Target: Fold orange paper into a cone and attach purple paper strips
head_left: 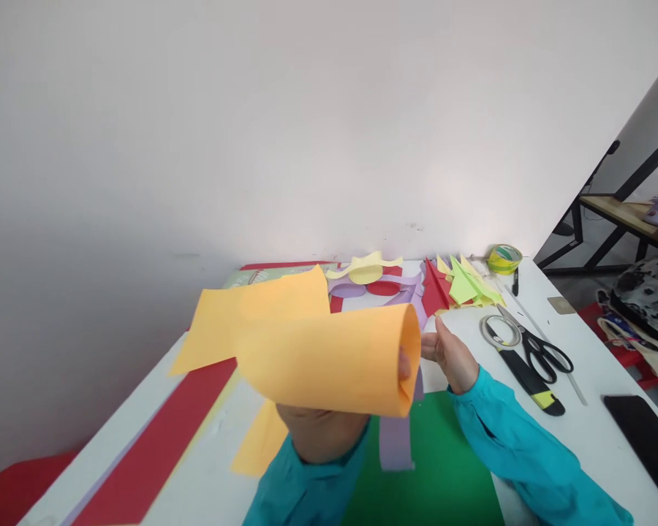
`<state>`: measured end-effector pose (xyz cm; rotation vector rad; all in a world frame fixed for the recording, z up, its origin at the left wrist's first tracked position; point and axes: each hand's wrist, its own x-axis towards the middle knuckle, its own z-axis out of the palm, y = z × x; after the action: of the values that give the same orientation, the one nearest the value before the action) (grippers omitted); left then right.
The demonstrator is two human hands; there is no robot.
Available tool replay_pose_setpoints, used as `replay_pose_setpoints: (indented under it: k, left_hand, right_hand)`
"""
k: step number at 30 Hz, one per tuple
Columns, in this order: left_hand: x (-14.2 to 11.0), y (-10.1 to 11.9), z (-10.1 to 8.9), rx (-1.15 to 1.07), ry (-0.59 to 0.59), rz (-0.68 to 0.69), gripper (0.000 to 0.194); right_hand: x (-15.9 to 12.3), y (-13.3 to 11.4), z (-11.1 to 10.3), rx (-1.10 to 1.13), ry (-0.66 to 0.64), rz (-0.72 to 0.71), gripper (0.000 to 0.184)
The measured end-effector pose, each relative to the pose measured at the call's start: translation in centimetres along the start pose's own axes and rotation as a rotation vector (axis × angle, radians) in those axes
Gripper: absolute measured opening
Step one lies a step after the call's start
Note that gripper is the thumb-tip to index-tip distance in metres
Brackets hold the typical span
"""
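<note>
A sheet of orange-yellow paper is curled over into a loose roll in front of me, with its open end facing right. My left hand grips it from below, and the paper hides most of those fingers; a fingertip shows inside the roll's open end. Just right of that end is my right hand, thumb raised and fingers stretched out. Whether its fingertips touch the paper I cannot tell. Under the roll lie a green sheet and a purple paper strip.
Black scissors, a utility knife and a clear tape roll lie at right. Farther back are yellow tape, folded paper planes and paper loops. A black phone-like slab sits at the right edge. A wall stands behind.
</note>
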<state>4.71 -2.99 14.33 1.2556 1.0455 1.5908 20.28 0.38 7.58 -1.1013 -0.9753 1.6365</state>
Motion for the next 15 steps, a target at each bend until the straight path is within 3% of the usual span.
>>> replay_pose_setpoints:
  k: [2,4,9,13,15]
  left_hand:
    - [0.3,0.5,0.3,-0.056,0.063,0.270,0.021]
    - [0.5,0.3,0.5,-0.046,0.073,0.405,0.009]
    - [0.5,-1.9,0.5,0.129,0.050,0.395,0.006]
    - [0.3,-2.7,0.5,0.209,-0.099,0.485,0.016]
    - [0.3,-3.1,0.6,0.183,-0.086,0.495,0.012]
  right_hand:
    - [-0.4,-0.7,0.0,-0.052,0.034,-0.068,0.074]
    - [-1.4,-1.7,0.2,-0.079,0.006,-0.164,0.072]
    - [-4.3,-3.4,0.8,-0.044,-0.303,-0.335,0.067]
    - [-5.4,-3.6,1.1,-0.163,-0.280,-0.433,0.056]
    - [-5.6,-3.6,1.2,-0.171,-0.251,-0.413,0.055]
